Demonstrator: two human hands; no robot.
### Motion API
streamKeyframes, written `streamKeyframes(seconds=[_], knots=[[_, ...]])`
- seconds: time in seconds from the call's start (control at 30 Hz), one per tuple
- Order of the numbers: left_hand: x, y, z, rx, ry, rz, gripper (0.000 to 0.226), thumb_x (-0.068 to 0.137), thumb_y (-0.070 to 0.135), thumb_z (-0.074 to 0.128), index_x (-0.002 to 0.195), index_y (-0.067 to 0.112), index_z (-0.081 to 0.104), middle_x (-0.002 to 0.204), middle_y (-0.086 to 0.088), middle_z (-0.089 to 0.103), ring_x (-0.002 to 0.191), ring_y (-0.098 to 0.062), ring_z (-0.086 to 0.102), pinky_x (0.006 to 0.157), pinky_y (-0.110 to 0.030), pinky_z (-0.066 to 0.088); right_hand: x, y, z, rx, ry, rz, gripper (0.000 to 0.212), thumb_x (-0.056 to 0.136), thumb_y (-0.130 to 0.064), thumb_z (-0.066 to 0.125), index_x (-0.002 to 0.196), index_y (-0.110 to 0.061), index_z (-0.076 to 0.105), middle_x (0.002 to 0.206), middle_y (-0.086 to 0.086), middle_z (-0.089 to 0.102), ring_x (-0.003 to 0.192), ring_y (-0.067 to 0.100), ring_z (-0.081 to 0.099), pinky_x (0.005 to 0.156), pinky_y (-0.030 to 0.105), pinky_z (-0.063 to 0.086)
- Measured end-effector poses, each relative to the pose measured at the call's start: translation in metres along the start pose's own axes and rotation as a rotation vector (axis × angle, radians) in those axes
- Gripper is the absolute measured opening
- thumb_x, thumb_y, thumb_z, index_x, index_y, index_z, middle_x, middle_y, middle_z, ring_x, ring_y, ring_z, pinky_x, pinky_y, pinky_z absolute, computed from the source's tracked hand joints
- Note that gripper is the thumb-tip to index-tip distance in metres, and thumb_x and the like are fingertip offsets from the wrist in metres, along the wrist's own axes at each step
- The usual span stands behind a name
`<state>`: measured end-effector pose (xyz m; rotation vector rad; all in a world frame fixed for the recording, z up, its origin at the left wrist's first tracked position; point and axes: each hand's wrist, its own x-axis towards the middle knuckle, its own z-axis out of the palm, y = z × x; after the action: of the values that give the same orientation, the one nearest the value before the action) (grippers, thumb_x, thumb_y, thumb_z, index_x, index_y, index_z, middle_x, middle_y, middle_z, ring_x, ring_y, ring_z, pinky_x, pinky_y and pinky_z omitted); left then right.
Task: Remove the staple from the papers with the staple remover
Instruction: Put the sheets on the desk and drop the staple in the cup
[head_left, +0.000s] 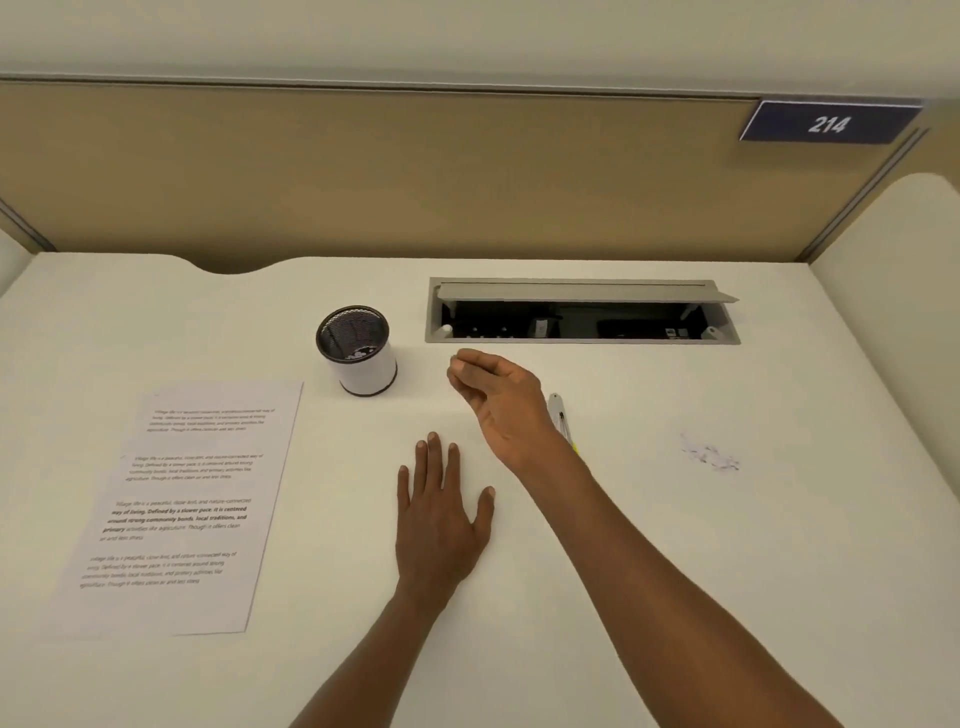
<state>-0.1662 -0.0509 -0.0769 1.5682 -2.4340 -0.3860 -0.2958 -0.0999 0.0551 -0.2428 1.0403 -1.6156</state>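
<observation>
On the white desk (623, 519) I count one set of papers (171, 509), one mesh cup (358, 353), one staple remover (560, 415) and two hands. How many sheets the papers have, I cannot tell; only the printed top sheet shows. The papers lie flat at the left side of the desk, well apart from both hands. The left hand (441, 514) rests flat on the desk with its fingers straight and spread, and it holds nothing. The right hand (496, 395) is above the desk, just to the right of the cup, and its fingertips (457, 366) are pinched together; if something small is between them, it is too small to see. The staple remover lies on the desk just beside the right wrist, on its right side, partly hidden by it. Behind the hands there is one open cable tray (582, 312) in the desk. Some faint grey marks (709, 454) are on the right
</observation>
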Motion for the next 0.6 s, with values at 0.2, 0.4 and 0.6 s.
streamKeyframes(seconds=[0.2,0.4,0.6], knots=[[0.0,-0.001,0.001,-0.008,0.003,0.009,0.076,0.097,0.06,0.031,0.155,0.012,0.032,0.168,-0.007,0.015,0.156,-0.021,0.008,0.125,-0.047,0.013,-0.031,-0.027,-0.112,-0.499,0.373,-0.282,0.021,0.083,0.004,0.065,0.09,-0.012,0.076,0.09,0.004,0.076,0.085,0.019,0.072,0.083,0.027,0.057],[-0.001,0.0,-0.002,-0.006,0.001,0.011,0.078,0.095,0.061,0.028,0.154,0.011,0.033,0.167,-0.008,0.016,0.155,-0.022,0.011,0.125,-0.047,0.012,-0.061,-0.038,-0.226,-1.075,0.781,-0.618,0.026,0.088,0.005,0.054,0.101,-0.005,0.073,0.098,0.007,0.074,0.094,0.023,0.069,0.085,0.017,0.048],[0.0,0.0,-0.001,0.002,0.0,0.006,0.08,0.094,0.062,0.026,0.155,0.011,0.033,0.167,-0.007,0.015,0.155,-0.022,0.01,0.125,-0.046,0.012,-0.07,-0.032,-0.286,-1.306,0.851,-0.43,0.054,0.096,-0.016,0.05,0.144,0.004,0.036,0.149,0.021,0.04,0.139,0.034,0.036,0.116,0.041,0.028]])
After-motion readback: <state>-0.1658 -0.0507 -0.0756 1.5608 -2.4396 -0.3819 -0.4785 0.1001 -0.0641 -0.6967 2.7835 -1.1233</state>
